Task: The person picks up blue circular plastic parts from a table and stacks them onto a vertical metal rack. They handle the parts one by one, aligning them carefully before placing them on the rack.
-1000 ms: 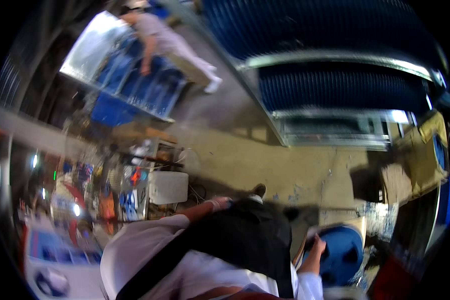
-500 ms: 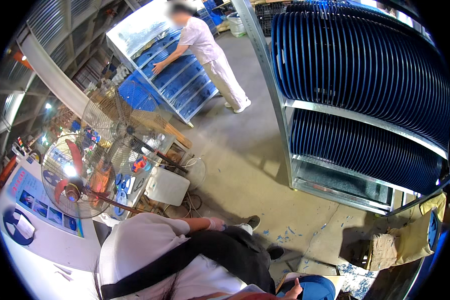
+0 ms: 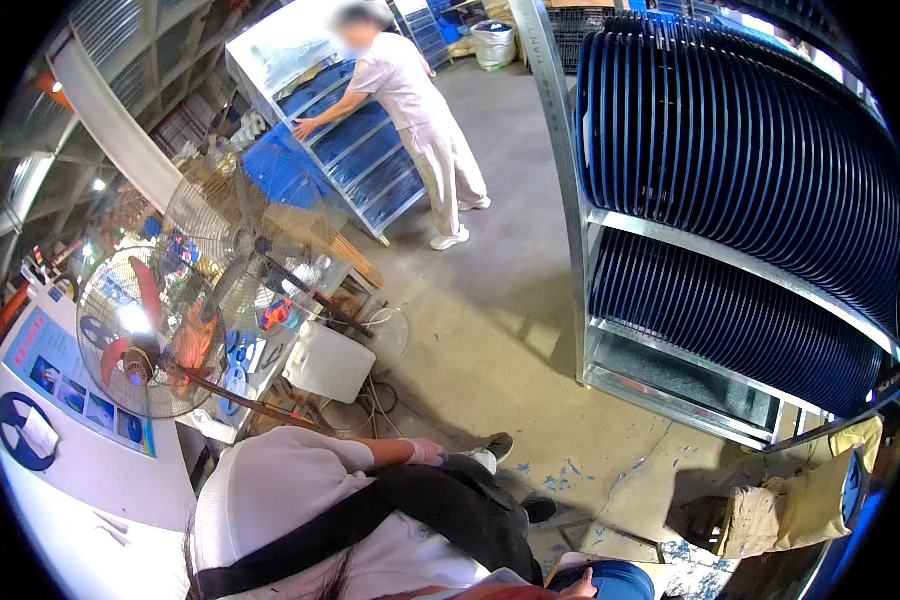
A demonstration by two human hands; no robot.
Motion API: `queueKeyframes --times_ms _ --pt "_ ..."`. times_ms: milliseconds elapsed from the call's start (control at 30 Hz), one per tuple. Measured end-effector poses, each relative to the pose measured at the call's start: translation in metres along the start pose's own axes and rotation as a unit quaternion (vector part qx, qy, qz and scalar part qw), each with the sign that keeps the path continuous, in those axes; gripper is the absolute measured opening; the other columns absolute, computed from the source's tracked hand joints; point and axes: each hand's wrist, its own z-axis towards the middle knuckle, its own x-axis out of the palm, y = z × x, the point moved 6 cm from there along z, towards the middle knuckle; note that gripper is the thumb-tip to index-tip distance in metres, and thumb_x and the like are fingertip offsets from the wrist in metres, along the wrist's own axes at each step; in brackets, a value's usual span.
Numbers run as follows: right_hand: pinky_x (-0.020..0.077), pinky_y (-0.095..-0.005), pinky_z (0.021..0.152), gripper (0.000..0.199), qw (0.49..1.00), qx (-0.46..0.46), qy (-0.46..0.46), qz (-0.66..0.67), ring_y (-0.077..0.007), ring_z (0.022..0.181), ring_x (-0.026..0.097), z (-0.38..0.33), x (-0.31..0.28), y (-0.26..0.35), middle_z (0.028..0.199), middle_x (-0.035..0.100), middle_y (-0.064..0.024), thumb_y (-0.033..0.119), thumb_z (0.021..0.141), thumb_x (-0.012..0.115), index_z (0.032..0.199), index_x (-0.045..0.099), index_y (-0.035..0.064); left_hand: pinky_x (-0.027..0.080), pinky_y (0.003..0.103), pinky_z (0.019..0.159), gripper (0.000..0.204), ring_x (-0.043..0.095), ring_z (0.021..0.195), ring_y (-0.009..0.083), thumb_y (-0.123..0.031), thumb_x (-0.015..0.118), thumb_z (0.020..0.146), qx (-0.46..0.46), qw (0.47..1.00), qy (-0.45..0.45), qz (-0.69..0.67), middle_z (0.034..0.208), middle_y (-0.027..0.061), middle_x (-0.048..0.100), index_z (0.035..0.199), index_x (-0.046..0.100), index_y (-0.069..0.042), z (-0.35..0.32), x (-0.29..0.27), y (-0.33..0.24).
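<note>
My left hand (image 3: 426, 452), in a pale glove, rests on the dark cloth over my leg. Its fingertips do not show clearly. At the bottom edge my right hand (image 3: 578, 584) is on a dark blue round disc (image 3: 618, 582); one finger or thumb lies over its surface, and the rest of the hand is cut off. The disc sits over a light tan board or box flap (image 3: 658, 574). A black apron strap crosses my white top.
A tall metal rack (image 3: 560, 160) on the right holds many blue-edged round discs (image 3: 730, 140). Two cage fans (image 3: 142, 330) and a white jug (image 3: 330, 362) stand left. A co-worker (image 3: 420, 120) touches a blue-shelved cart (image 3: 355, 160). Blue scraps (image 3: 570, 468) litter the floor.
My view has shifted slightly, moving the rack to the right. The co-worker has stepped, legs now apart, still touching the cart. My right hand sits lower and further left over the disc.
</note>
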Motion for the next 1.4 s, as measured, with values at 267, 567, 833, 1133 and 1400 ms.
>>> queueKeyframes --times_ms 267,567,833,1133,1400 --pt "0.0435 -0.0471 0.091 0.053 1.0 -0.023 -0.008 0.005 -0.0305 0.103 0.052 -0.01 0.007 0.025 0.118 0.054 -0.0138 0.032 0.078 0.067 0.118 0.051 0.0009 0.044 0.043 0.091 0.043 0.059 0.105 0.0335 -0.032 0.049 0.082 0.032 0.998 -0.027 -0.039 0.112 0.0141 0.064 0.121 0.059 -0.016 0.005 0.022 0.006" --pt "0.0406 -0.0482 0.096 0.058 0.991 -0.124 -0.009 0.059 -0.031 0.11 0.049 -0.08 0.036 0.123 0.125 0.051 -0.0133 0.039 0.079 0.064 0.124 0.048 0.0041 0.045 0.043 0.089 0.038 0.061 0.103 0.0312 -0.031 0.05 0.079 0.08 0.995 -0.02 -0.062 0.108 0.0136 0.066 0.11 0.066 -0.015 0.032 -0.005 -0.023" --pt "0.0381 -0.0492 0.1 0.063 0.972 -0.221 0.043 0.065 -0.0315 0.116 0.046 -0.204 0.097 0.206 0.131 0.048 -0.0128 0.044 0.081 0.061 0.129 0.045 0.0069 0.047 0.043 0.083 0.039 0.063 0.097 0.0306 -0.03 0.051 0.078 0.079 0.983 -0.088 -0.14 0.108 0.0147 0.066 0.109 0.067 -0.011 0.081 0.014 0.036" --pt "0.0352 -0.0503 0.104 0.068 0.953 -0.266 0.137 0.043 -0.032 0.122 0.043 -0.307 0.186 0.226 0.137 0.044 -0.0122 0.051 0.082 0.058 0.135 0.042 0.0101 0.046 0.042 0.084 0.039 0.063 0.098 0.0321 -0.033 0.052 0.077 0.074 0.971 -0.115 -0.195 0.101 0.0182 0.067 0.098 0.069 -0.005 0.061 0.012 0.103" --pt "0.0494 -0.0418 0.082 0.025 0.916 -0.224 0.271 0.193 -0.0274 0.081 0.061 -0.208 0.238 0.21 0.089 0.065 -0.0115 0.02 0.075 0.07 0.091 0.063 0.0012 0.049 0.036 0.084 0.029 0.064 0.094 0.0272 -0.027 0.055 0.086 0.078 0.907 -0.202 -0.36 0.1 0.0149 0.066 0.107 0.065 -0.011 0.019 -0.047 0.086"
